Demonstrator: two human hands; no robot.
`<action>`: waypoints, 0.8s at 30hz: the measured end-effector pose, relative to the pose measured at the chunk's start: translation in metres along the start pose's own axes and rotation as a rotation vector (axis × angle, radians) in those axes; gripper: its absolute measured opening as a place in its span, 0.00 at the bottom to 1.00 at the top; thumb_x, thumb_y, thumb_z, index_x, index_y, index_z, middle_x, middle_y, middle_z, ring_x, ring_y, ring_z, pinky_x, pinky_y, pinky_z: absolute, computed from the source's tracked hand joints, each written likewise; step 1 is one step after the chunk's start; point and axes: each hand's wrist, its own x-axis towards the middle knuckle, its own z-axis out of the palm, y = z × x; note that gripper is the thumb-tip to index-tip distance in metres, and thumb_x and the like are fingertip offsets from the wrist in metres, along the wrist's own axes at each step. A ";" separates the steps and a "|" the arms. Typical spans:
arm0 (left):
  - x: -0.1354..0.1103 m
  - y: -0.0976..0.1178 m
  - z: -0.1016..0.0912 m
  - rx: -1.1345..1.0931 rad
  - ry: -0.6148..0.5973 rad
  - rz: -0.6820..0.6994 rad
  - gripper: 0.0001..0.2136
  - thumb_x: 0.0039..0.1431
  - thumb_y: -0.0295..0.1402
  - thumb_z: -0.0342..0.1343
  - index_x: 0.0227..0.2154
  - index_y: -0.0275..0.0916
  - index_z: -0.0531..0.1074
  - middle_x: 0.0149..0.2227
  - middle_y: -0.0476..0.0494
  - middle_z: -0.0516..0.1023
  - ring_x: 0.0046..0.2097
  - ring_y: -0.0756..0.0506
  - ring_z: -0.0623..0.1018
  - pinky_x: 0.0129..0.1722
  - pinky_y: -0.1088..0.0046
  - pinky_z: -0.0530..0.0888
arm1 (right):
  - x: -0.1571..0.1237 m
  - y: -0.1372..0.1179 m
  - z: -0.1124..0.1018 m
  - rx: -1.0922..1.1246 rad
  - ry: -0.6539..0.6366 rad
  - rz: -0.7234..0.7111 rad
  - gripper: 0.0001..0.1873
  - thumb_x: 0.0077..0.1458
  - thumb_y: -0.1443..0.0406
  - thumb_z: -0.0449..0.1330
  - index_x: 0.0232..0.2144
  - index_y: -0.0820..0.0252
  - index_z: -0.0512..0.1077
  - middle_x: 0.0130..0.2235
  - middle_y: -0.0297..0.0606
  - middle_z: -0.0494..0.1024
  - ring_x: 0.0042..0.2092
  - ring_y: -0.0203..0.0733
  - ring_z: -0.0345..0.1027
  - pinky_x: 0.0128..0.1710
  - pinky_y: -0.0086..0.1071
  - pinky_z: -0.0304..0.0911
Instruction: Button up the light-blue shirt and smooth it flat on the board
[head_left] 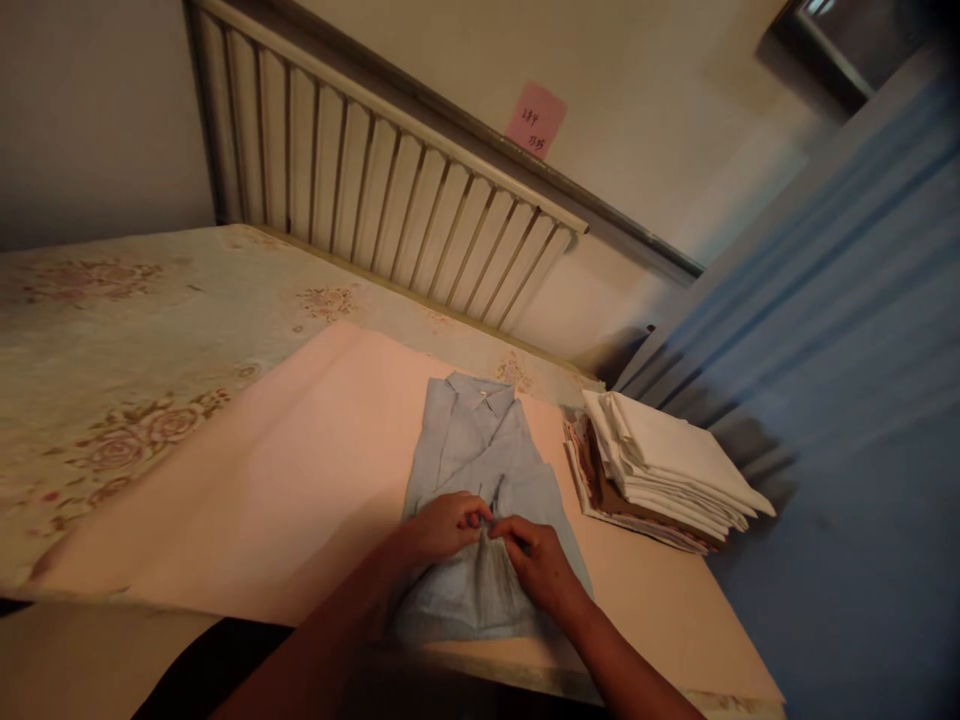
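Observation:
A light blue collared shirt lies on the pale pink sheet, its collar pointing away from me and its lower part close to the table's front edge. Over the middle of the shirt, my left hand is closed, thumb and fingers pinching the shirt's front. My right hand pinches the cloth right beside it, with the fingertips of both hands almost meeting. Between them the fabric is drawn up into creases. Any small detail under the fingertips, such as a button, is hidden.
To the right stands a stack of folded cloths, white above brown. The pink sheet covers part of a floral tablecloth. A radiator runs behind the table, below a pink note. A blue curtain hangs at the right.

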 end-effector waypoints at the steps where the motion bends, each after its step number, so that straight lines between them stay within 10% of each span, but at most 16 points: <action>1: 0.000 0.001 0.000 -0.016 -0.009 0.003 0.13 0.47 0.30 0.53 0.37 0.39 0.75 0.33 0.49 0.73 0.34 0.50 0.70 0.35 0.76 0.66 | 0.003 -0.004 0.001 0.009 0.005 0.008 0.12 0.52 0.69 0.52 0.30 0.58 0.76 0.28 0.31 0.78 0.31 0.36 0.70 0.34 0.28 0.63; 15: 0.000 -0.004 -0.010 -0.108 -0.073 0.007 0.07 0.41 0.25 0.50 0.26 0.38 0.69 0.26 0.54 0.66 0.29 0.52 0.65 0.29 0.78 0.61 | 0.000 -0.003 0.000 0.000 0.054 0.079 0.07 0.52 0.65 0.56 0.31 0.59 0.73 0.27 0.32 0.74 0.31 0.36 0.67 0.33 0.28 0.61; 24: -0.011 0.001 -0.034 -0.050 -0.238 -0.058 0.08 0.38 0.24 0.49 0.24 0.39 0.70 0.24 0.55 0.68 0.28 0.52 0.66 0.28 0.77 0.61 | -0.024 -0.018 -0.009 -0.236 -0.255 -0.148 0.15 0.61 0.68 0.49 0.27 0.57 0.73 0.28 0.32 0.73 0.34 0.36 0.66 0.35 0.27 0.59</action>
